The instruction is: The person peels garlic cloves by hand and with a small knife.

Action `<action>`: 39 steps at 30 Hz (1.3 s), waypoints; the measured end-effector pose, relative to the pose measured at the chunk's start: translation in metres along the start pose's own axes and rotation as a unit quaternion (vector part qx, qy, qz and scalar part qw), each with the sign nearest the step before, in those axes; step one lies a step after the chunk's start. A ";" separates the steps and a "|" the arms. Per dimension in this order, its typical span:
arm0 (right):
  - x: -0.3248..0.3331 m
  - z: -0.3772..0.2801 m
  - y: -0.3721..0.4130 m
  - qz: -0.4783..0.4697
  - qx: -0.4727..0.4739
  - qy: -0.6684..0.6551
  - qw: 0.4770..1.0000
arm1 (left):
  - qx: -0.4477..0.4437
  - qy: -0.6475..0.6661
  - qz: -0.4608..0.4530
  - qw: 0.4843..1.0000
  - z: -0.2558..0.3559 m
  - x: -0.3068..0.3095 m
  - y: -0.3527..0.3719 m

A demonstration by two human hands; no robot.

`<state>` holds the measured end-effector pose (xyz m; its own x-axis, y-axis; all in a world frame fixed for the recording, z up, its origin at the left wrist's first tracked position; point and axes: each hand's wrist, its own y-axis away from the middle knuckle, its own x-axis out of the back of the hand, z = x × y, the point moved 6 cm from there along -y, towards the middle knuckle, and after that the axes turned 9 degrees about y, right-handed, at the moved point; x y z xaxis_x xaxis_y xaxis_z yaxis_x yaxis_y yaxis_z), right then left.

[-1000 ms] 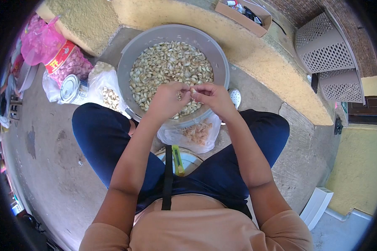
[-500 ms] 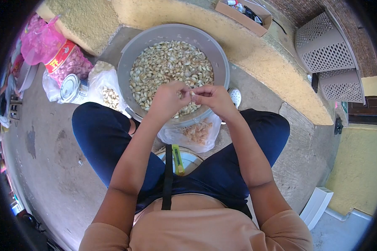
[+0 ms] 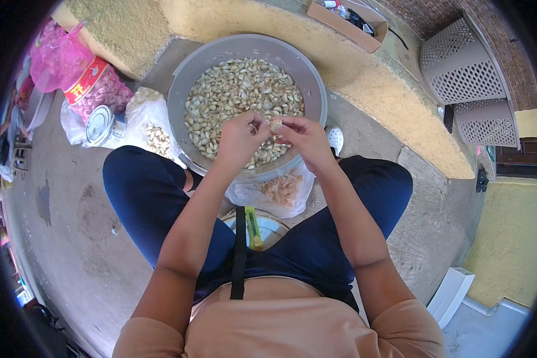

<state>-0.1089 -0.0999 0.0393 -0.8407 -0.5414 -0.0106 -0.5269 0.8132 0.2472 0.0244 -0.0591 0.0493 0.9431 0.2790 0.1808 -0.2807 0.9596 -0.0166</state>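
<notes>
A garlic clove [image 3: 275, 126] is pinched between the fingertips of my right hand [image 3: 304, 140], just above the near part of a large grey tub [image 3: 179, 107]. My left hand [image 3: 240, 140] is closed, its fingertips pressed against the clove's left side. A small pale bit shows between the left fingers, too small to name. Many unpeeled garlic cloves [image 3: 238, 83] lie loose in the tub below both hands.
Under the tub's near rim lies a plastic bag of garlic skins [image 3: 280, 190]. To the left are a bag of pale cloves [image 3: 158, 140], a tin can [image 3: 104, 126] and a pink net sack [image 3: 104, 89]. A green-yellow knife [image 3: 253, 228] lies between my legs. A low wall [image 3: 394, 101] curves behind the tub.
The clove shows more plainly in the right fingertips. Both hands have shifted slightly, and the left fingers have curled more and turned. The tub and bags stay put.
</notes>
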 end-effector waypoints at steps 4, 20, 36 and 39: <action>0.003 -0.004 0.001 0.025 0.052 0.089 0.994 | -0.044 -0.038 -0.004 0.998 0.016 -0.002 0.002; 0.001 -0.029 0.010 0.041 0.133 0.311 0.940 | -0.123 -0.071 -0.072 0.987 0.020 -0.004 0.004; -0.002 -0.023 0.011 0.043 0.188 0.380 0.904 | -0.139 -0.070 -0.096 0.983 0.011 -0.011 0.004; -0.005 -0.023 0.011 0.026 0.185 0.406 0.895 | -0.107 -0.124 -0.121 0.979 0.013 -0.011 0.004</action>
<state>-0.1074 -0.0926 0.0648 -0.5765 -0.3557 0.7356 -0.6219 0.7750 -0.1126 0.0105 -0.0588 0.0603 0.8978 0.0512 0.4375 0.0138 0.9895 -0.1441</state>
